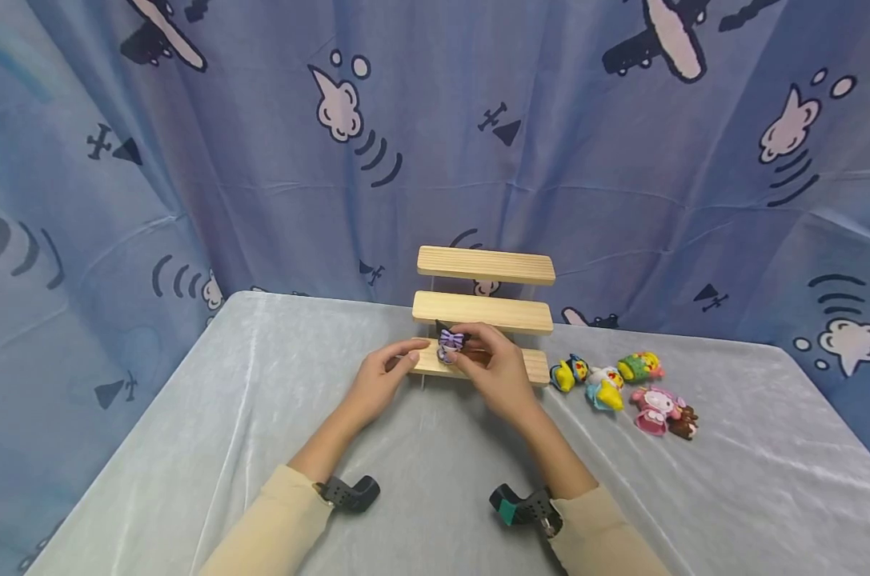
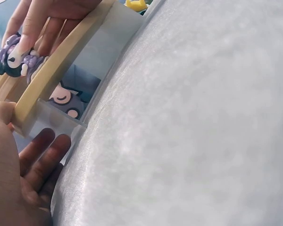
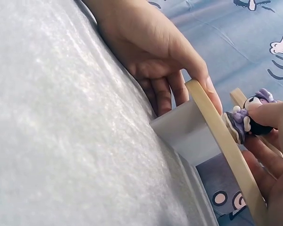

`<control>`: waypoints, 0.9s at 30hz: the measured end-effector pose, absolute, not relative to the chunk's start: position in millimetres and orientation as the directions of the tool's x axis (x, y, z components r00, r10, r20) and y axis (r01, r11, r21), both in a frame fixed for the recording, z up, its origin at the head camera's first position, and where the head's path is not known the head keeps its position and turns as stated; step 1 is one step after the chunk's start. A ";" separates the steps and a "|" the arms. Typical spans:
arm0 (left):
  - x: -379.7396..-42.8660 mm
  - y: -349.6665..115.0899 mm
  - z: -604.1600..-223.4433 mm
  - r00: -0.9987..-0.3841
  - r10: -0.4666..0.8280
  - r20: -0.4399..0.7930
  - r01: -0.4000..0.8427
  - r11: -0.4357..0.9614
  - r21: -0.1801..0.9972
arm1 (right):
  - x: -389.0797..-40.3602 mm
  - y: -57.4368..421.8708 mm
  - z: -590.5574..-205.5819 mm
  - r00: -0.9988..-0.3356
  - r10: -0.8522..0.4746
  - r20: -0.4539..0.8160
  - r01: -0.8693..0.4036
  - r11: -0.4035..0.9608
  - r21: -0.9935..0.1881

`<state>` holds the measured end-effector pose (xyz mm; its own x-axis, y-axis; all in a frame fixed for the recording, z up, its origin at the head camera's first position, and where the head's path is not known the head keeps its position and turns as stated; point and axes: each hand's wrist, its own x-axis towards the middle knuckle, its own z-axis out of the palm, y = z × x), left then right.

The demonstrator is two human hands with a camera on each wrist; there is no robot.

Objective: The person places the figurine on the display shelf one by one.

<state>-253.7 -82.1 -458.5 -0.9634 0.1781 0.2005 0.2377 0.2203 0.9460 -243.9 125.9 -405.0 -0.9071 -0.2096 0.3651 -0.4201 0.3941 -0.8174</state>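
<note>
Between the thumb and fingers of my right hand (image 1: 498, 372) is a small figurine (image 1: 451, 342) with black pointed ears and a purple bow. It stands upright at the lowest board of a three-tier wooden display stand (image 1: 482, 310); in the right wrist view, the figurine (image 3: 240, 120) has its base at that board (image 3: 228, 148). My left hand (image 1: 378, 382) holds the left end of the same board. In the left wrist view, the left thumb lies at the board's end (image 2: 26, 110), while other fingers (image 2: 47, 157) are beside the clear side support (image 2: 61, 115).
Right of the stand lie several figurines: a yellow-and-blue one (image 1: 568, 373), a white-and-yellow one (image 1: 606, 389), a green-and-yellow one (image 1: 639, 366), a pink one (image 1: 655, 410) and a brown one (image 1: 684, 422). A pale cloth (image 1: 435, 512) covers the table; a blue patterned curtain (image 1: 435, 144) hangs behind.
</note>
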 end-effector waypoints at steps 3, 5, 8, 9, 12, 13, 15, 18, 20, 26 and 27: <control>-254.2 -81.0 -458.8 -0.964 0.177 0.196 0.233 0.219 0.948 | -243.2 124.7 -404.3 -0.908 -0.216 0.359 -0.418 0.401 -0.815; -254.1 -80.2 -458.0 -0.966 0.178 0.190 0.228 0.222 0.948 | -242.2 123.5 -403.9 -0.909 -0.218 0.356 -0.416 0.395 -0.819; -250.6 -79.2 -451.3 -0.965 0.186 0.187 0.229 0.236 0.944 | -240.4 121.4 -403.3 -0.908 -0.219 0.358 -0.418 0.382 -0.824; -248.3 -79.1 -447.2 -0.964 0.188 0.189 0.232 0.239 0.943 | -239.9 120.6 -403.3 -0.906 -0.220 0.361 -0.420 0.377 -0.826; -240.7 -79.8 -435.6 -0.965 0.179 0.193 0.233 0.240 0.942 | -240.5 117.8 -403.9 -0.899 -0.231 0.373 -0.435 0.356 -0.827; -238.3 -80.2 -432.2 -0.966 0.173 0.195 0.233 0.237 0.943 | -241.1 117.0 -404.2 -0.895 -0.238 0.378 -0.442 0.350 -0.826; -236.0 -81.0 -429.2 -0.968 0.160 0.196 0.229 0.229 0.946 | -242.6 115.9 -404.8 -0.885 -0.251 0.392 -0.459 0.341 -0.820; -235.9 -81.6 -428.8 -0.967 0.163 0.198 0.231 0.223 0.947 | -244.3 116.7 -405.4 -0.872 -0.265 0.411 -0.484 0.347 -0.803; -237.3 -81.2 -430.1 -0.965 0.177 0.196 0.233 0.223 0.946 | -244.4 119.1 -404.4 -0.865 -0.262 0.429 -0.500 0.371 -0.782; -238.3 -77.8 -431.8 -0.963 0.188 0.193 0.235 0.229 0.945 | -243.3 134.2 -391.9 -0.868 -0.230 0.439 -0.495 0.448 -0.744; -238.2 -77.1 -431.9 -0.963 0.188 0.193 0.235 0.230 0.945 | -242.9 137.8 -388.6 -0.874 -0.222 0.433 -0.485 0.456 -0.746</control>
